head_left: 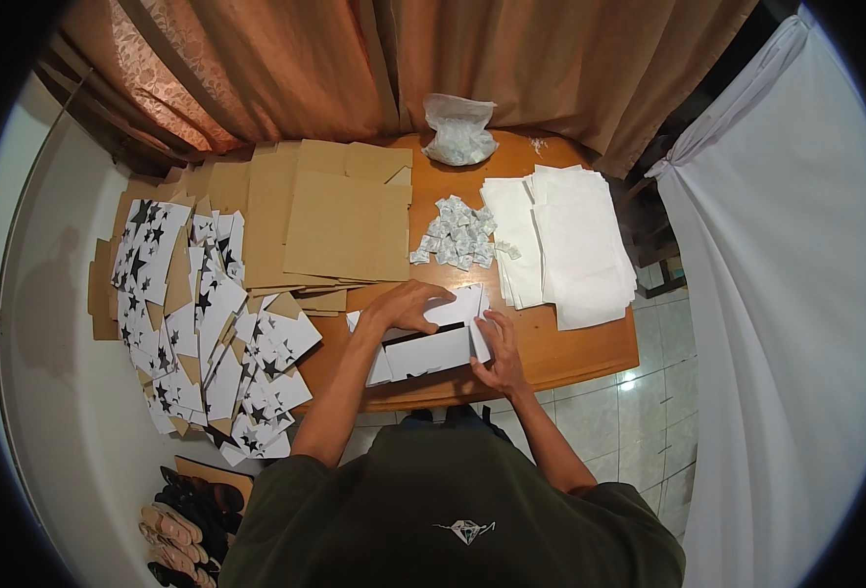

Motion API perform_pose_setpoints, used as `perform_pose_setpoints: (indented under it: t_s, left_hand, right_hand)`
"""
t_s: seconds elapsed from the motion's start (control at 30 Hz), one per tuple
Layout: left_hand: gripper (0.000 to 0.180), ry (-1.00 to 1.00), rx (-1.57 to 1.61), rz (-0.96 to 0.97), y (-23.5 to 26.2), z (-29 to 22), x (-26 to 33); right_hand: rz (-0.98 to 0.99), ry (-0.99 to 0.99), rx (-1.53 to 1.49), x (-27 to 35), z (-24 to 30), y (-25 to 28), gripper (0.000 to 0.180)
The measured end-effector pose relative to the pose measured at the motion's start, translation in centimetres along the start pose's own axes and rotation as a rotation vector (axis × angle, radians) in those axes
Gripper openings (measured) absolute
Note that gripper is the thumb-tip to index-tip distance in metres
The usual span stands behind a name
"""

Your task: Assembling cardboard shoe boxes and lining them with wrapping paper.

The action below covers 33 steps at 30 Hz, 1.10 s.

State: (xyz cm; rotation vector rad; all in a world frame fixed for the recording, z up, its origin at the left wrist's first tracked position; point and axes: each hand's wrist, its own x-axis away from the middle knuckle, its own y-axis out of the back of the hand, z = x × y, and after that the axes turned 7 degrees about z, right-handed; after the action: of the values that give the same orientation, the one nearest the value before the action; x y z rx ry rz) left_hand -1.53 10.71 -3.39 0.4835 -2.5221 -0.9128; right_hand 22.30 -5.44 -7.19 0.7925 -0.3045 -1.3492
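Note:
A white cardboard box (428, 355), partly folded up, lies at the table's front edge with its flaps raised and a dark gap along its middle. My left hand (408, 307) curls over its far left side, thumb and fingers on the far white panel. At the right end, my right hand (501, 358) pinches the upright end flap between thumb and fingers. Just beyond the box is a heap of small silvery-white packets (457, 233). The palm sides of both hands are hidden.
Brown flat cardboard sheets (345, 220) are stacked at the left, beside overlapping white pieces with black stars (159, 265). White paper sheets (580, 245) are piled at the right. A clear plastic bag (460, 132) stands at the back. Shoes (173, 534) are on the floor at lower left.

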Motion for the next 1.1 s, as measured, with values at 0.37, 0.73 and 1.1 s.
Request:
perform_pose_setpoints:
  t_s: [0.37,0.73,1.1]
  left_hand:
    - [0.065,0.001,-0.043,-0.226,0.4,-0.6,0.3]
    - [0.062,0.271,0.003,-0.612,0.2,-4.8,0.5]
    - [0.063,0.354,0.084,-0.692,-1.6,-4.6,1.2]
  right_hand:
    - [-0.334,-0.056,0.134,-1.2,-0.1,-1.2,0.057]
    - [-0.214,-0.416,-0.130,-4.6,4.2,-0.3,0.099]
    - [-0.085,-0.469,-0.174,-5.9,3.7,-1.9,0.117]
